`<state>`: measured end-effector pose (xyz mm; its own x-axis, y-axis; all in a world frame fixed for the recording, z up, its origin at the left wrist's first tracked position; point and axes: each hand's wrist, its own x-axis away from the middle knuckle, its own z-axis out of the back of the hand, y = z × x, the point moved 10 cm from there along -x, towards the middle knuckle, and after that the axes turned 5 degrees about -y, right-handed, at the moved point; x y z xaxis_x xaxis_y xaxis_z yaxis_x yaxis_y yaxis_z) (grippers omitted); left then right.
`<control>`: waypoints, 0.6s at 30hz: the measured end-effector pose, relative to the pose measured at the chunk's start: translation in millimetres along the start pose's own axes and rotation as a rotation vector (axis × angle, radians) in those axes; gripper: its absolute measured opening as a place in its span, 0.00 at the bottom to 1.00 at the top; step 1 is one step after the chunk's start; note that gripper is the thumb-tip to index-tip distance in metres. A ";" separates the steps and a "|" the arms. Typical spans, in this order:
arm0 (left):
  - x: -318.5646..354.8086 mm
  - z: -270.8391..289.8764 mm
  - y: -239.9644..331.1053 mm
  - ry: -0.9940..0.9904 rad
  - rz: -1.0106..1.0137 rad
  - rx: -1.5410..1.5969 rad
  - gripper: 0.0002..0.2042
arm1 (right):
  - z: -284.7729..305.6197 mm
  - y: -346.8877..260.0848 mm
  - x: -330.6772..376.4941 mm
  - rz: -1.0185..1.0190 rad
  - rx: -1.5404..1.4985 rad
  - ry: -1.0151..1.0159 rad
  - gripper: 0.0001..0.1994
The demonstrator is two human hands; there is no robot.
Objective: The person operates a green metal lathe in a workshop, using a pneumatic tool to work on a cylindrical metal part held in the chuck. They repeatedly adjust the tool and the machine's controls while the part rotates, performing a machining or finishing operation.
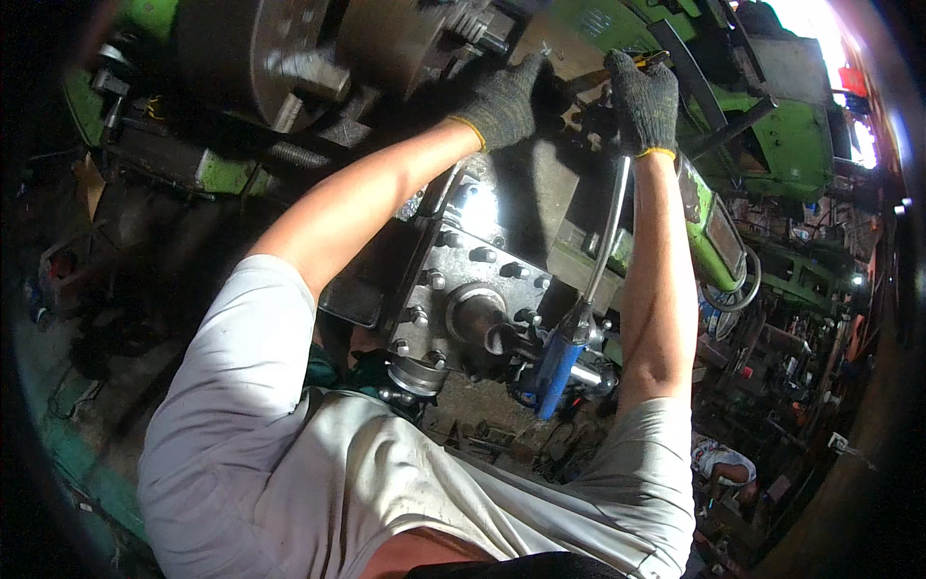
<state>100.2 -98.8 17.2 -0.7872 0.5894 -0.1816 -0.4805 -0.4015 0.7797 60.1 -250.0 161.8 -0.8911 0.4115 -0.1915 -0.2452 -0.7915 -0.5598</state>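
Observation:
My left hand [506, 104], in a dark knitted glove with a yellow cuff, reaches over the lathe beside the shaded metal parts. Some of its fingers are lost in shadow, so its grip does not show. To the right, my right hand [644, 111], gloved alike, is closed at the machine's far side. A slim yellow-orange piece [652, 60] shows at its fingertips; its kind is unclear. Between my forearms lies a square steel tool post [439, 275] studded with bolts, with a round hub [475, 314] at its middle. A curved metal rod [610, 232] runs down from near my right wrist.
A large lathe chuck [256, 58] stands at upper left. Near the tool post hangs a blue-bodied piece [555, 374] at the rod's lower end. A green machine housing [712, 227] lies right of my forearm. Another person [723, 463] is at lower right, among cluttered metal parts.

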 end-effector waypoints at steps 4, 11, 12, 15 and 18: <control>-4.5 -7.7 -3.1 -0.079 0.026 -0.010 0.42 | 4.5 2.3 8.0 -0.122 -0.091 -0.006 0.18; -15.2 -34.4 -34.7 -0.008 -0.100 0.180 0.33 | -8.2 -20.4 36.6 0.024 -0.302 -0.058 0.14; -14.3 -33.3 -31.7 0.008 -0.145 0.207 0.33 | -8.7 -21.5 41.9 0.068 -0.296 -0.074 0.13; -1.9 0.5 0.8 0.084 -0.224 0.198 0.35 | -9.2 -18.3 62.3 0.209 -0.238 -0.113 0.09; -6.3 -0.6 -8.7 0.092 -0.148 0.247 0.31 | -9.8 -33.4 71.2 0.427 -0.056 -0.087 0.08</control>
<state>109.0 -99.4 11.3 -0.7526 0.5584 -0.3490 -0.4930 -0.1264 0.8608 8.5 -189.9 159.0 -0.9376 0.0112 -0.3475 0.1710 -0.8555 -0.4888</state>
